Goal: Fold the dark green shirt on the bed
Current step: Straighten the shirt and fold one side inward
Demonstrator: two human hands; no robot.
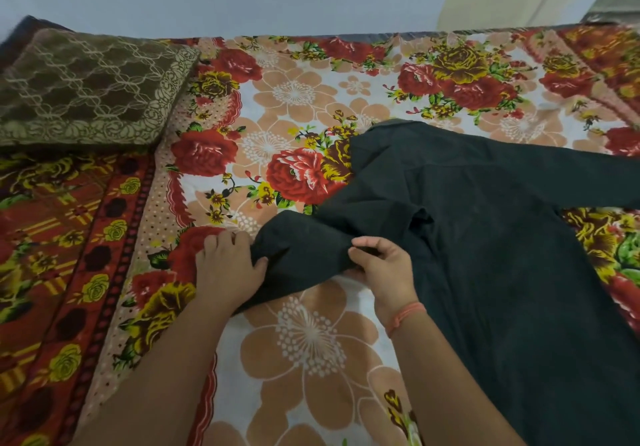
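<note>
The dark green shirt (485, 237) lies spread over the right half of the bed, its body running toward the lower right and one sleeve stretching off the right edge. Its other sleeve reaches left toward me. My left hand (228, 269) grips the cuff end of that sleeve, thumb tucked into the cloth. A little further along the same sleeve, my right hand (381, 265) pinches the fabric between thumb and fingers; an orange thread band circles its wrist.
A floral bedsheet (294, 99) with red roses and peach flowers covers the bed. A brown patterned pillow (86, 88) sits at the far left corner. A pale wall runs behind the bed, and a red bordered strip lines the sheet's left side.
</note>
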